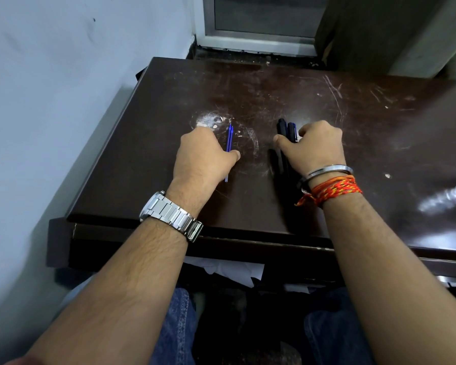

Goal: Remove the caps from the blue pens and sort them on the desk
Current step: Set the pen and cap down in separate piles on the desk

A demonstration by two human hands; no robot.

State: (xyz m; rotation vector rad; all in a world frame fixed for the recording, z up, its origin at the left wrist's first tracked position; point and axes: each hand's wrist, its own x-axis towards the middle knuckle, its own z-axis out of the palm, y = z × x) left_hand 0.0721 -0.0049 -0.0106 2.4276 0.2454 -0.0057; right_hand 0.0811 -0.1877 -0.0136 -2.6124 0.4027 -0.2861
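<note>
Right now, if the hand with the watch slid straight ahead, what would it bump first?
Probably nothing solid. The left hand points up the desk, and only a white scuff mark lies ahead. The uncapped blue pens lie just to its right, so it might brush them.

Two slim, uncapped blue pens (229, 139) are lying side by side on the dark desk (327, 106), tips pointing away, their near ends partly hidden. Well apart to their right, a bunch of dark capped pens (287, 130) is lying parallel, caps pointing away, mostly covered.
</note>
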